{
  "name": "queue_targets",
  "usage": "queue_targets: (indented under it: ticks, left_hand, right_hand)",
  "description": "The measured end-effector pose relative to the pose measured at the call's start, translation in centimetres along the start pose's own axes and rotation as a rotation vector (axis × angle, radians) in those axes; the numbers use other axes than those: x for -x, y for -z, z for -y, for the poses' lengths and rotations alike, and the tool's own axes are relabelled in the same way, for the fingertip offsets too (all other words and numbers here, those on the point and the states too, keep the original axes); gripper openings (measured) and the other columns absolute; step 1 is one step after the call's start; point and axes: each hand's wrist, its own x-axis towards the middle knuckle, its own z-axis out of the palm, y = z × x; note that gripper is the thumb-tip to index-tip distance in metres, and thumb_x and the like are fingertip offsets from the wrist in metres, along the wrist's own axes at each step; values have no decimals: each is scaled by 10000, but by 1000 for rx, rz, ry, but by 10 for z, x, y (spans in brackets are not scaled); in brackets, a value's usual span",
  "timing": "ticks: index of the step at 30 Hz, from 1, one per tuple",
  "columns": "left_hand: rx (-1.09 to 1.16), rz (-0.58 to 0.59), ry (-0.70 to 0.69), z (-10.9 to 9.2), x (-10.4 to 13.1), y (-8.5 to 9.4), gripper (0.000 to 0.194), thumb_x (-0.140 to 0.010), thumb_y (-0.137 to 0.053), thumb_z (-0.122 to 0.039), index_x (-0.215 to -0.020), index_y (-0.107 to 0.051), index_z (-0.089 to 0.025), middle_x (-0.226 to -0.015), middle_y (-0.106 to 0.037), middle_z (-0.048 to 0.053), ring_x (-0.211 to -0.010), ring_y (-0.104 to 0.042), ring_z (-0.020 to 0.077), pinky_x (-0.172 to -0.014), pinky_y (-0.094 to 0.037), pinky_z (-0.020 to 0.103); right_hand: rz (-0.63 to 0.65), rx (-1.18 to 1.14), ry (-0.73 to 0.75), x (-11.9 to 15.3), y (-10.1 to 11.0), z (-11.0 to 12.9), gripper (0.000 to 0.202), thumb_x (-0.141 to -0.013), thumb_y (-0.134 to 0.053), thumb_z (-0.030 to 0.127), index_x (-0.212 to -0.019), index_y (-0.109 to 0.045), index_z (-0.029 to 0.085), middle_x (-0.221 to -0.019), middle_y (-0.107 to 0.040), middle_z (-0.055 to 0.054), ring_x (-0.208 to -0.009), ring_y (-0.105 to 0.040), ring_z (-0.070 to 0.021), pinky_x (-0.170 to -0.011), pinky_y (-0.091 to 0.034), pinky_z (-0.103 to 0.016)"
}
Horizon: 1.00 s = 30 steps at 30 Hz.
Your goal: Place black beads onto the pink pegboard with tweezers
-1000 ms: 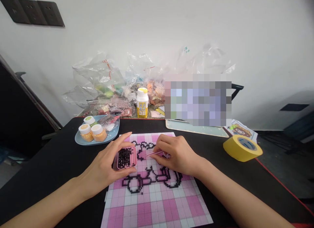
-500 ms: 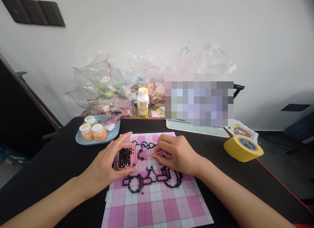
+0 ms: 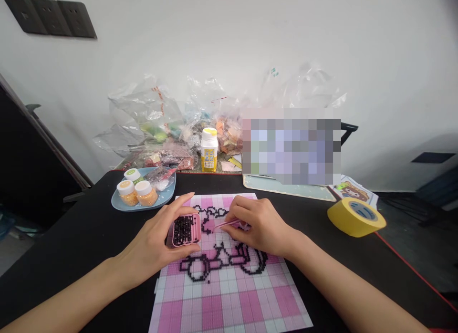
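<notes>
In the head view, taking the checked board (image 3: 211, 309) as a clock, the left hand (image 3: 152, 237) grips a pink tray (image 3: 196, 228) of black beads (image 3: 182, 229) at ten o'clock, thumb and fingers around its sides. The right hand (image 3: 259, 224), at one o'clock, pinches slim pink tweezers (image 3: 226, 223) pointing toward nine, tip beside the upper bead outline; whether they hold a bead, I cannot tell. A light pinch and a straight lift should suit best; the tray is best kept level, and knuckles clear of neighbouring beads.
</notes>
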Motion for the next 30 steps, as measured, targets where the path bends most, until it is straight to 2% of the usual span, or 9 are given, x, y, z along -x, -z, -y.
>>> queue_targets:
  ticks: [4,11,16,21,30]
  left_hand:
    - [3,8,12,-1,0,0,809,-855,-663,-689,-1519,-235,-517,-1258,-705,-52,-1161,-671,256,-1036,-507,438]
    - [23,28,25,0,0,1,822,-860,-679,-663,-1541,-276,-438,-1261,-697,20,-1187,-660,295,-1058,-482,488]
    - [20,27,14,1,-1,1,833,-854,-707,-635,-1537,-265,-458,-1260,-707,2,-1181,-667,288,-1055,-491,479]
    - [-2,19,-1,2,-1,1,831,-856,-726,-590,-1541,-281,-432,-1253,-719,-2,-1166,-682,277,-1036,-513,433]
    - [19,28,10,2,0,0,836,-860,-727,-582,-1545,-267,-446,-1259,-709,-3,-1185,-669,271,-1039,-502,430]
  right_hand:
    - [10,-10,-10,0,-1,1,250,-986,-593,335,-829,-673,158,-788,-654,-25,-634,-589,-114,-540,-390,-229]
    - [32,0,-28,0,-1,0,262,-988,-586,350,-835,-679,158,-796,-646,-23,-618,-582,-107,-532,-383,-232]
    - [51,10,-36,0,0,0,255,-986,-585,353,-843,-682,165,-794,-641,-19,-608,-572,-105,-530,-381,-234]
    - [27,2,-31,0,-2,0,253,-986,-591,350,-850,-683,158,-807,-648,-26,-623,-589,-109,-540,-399,-228]
    - [-36,-26,-10,-1,-1,1,211,-994,-584,318,-902,-684,157,-848,-655,-41,-672,-603,-120,-568,-460,-232]
